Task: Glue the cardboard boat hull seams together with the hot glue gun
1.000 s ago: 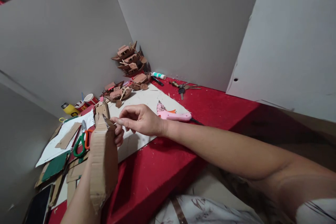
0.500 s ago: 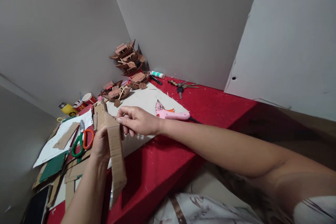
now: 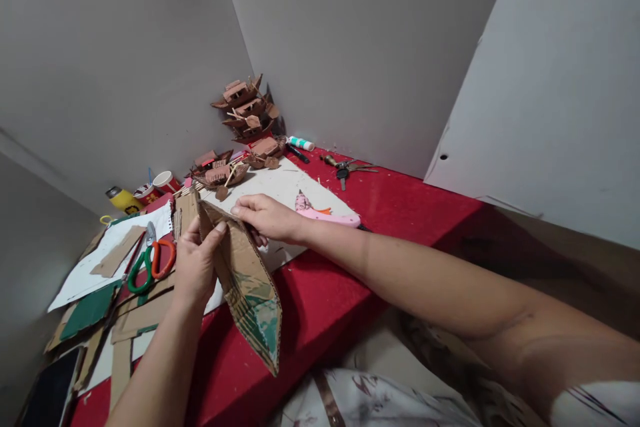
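Note:
A folded cardboard piece, shaped like a boat hull with a pointed end, hangs between my hands over the table's front edge. Its inner side faces me and shows patches of green. My left hand grips its left wall, the thumb lying on the inner face. On the far right rim, my right hand pinches the cardboard; some of its fingers are hidden behind the wall. Just beyond my right forearm lies a pink glue gun on the white board.
Scissors with green and orange handles lie on cardboard scraps at left. Small cardboard boats are stacked in the corner. Keys, a glue tube, paper cups and a yellow bottle stand or lie farther back.
The cardboard piece has turned so that its inside with green patches shows, where its plain outer side showed before. My right hand has moved slightly up and right along its rim.

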A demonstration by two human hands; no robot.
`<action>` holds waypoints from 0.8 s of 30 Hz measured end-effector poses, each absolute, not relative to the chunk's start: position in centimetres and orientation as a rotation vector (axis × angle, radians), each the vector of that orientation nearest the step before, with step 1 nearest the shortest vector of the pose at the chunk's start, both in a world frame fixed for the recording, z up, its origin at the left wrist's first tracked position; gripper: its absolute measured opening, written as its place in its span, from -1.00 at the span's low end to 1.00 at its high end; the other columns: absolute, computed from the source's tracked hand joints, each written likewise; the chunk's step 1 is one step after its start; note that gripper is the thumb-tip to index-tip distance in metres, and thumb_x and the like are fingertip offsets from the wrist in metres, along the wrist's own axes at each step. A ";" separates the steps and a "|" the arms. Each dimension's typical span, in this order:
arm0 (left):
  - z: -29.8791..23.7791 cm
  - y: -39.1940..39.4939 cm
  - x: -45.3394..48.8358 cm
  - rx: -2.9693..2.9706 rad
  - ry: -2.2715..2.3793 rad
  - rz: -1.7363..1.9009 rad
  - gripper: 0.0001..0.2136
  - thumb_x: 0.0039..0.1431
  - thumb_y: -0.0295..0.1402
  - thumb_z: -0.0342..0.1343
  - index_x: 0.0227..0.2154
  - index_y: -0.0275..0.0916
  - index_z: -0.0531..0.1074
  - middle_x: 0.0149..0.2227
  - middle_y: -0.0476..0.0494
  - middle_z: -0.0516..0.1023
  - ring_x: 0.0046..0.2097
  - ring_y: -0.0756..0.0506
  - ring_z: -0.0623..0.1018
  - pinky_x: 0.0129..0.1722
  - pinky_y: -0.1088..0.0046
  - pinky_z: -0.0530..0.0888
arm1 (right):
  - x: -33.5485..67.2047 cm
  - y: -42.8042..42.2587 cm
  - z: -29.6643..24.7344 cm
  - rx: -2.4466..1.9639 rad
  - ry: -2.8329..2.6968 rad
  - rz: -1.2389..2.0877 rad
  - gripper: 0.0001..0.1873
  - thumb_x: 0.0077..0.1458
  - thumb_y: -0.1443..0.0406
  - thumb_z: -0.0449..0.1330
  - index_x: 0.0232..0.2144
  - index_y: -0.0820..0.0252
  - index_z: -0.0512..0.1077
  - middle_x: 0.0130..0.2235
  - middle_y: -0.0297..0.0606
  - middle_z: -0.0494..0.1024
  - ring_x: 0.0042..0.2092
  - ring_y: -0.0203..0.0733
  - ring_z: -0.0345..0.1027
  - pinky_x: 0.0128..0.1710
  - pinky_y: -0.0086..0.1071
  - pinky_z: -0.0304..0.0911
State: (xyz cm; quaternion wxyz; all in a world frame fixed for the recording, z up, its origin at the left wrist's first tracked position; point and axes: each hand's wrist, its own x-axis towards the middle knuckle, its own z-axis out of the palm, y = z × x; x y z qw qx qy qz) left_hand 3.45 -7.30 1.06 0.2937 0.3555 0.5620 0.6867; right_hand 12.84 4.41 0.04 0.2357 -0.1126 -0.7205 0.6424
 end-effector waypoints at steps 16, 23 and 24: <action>-0.1 -7.1 3.2 1.033 1.693 1.968 -0.82 -0.09 -0.37 0.27 -0.37 -0.29 0.53 -0.46 -0.02 0.56 -0.42 0.00 0.48 -0.37 0.52 0.43 | 13.5 3.9 -1.1 -0.230 -1.974 1.062 -0.87 0.03 0.35 0.18 -0.41 0.29 0.53 -0.40 -0.28 0.57 -0.36 -0.31 0.37 -0.33 -0.45 0.24; -0.5 -7.1 3.6 1.092 1.732 1.965 -0.86 -0.06 -0.42 0.21 -0.37 -0.29 0.54 -0.40 -0.06 0.58 -0.33 -0.07 0.52 -0.29 0.47 0.43 | 13.5 3.7 -1.3 -0.234 -2.009 1.064 -0.84 0.04 0.40 0.11 -0.44 0.25 0.51 -0.41 -0.30 0.55 -0.35 -0.27 0.36 -0.32 -0.43 0.22; -0.6 -7.0 3.6 1.097 1.733 1.964 -0.86 -0.06 -0.42 0.20 -0.37 -0.29 0.54 -0.39 -0.07 0.58 -0.32 -0.08 0.52 -0.28 0.46 0.43 | 13.5 3.7 -1.4 -0.237 -2.017 1.072 -0.84 0.04 0.40 0.11 -0.46 0.25 0.51 -0.42 -0.30 0.55 -0.35 -0.27 0.35 -0.33 -0.43 0.22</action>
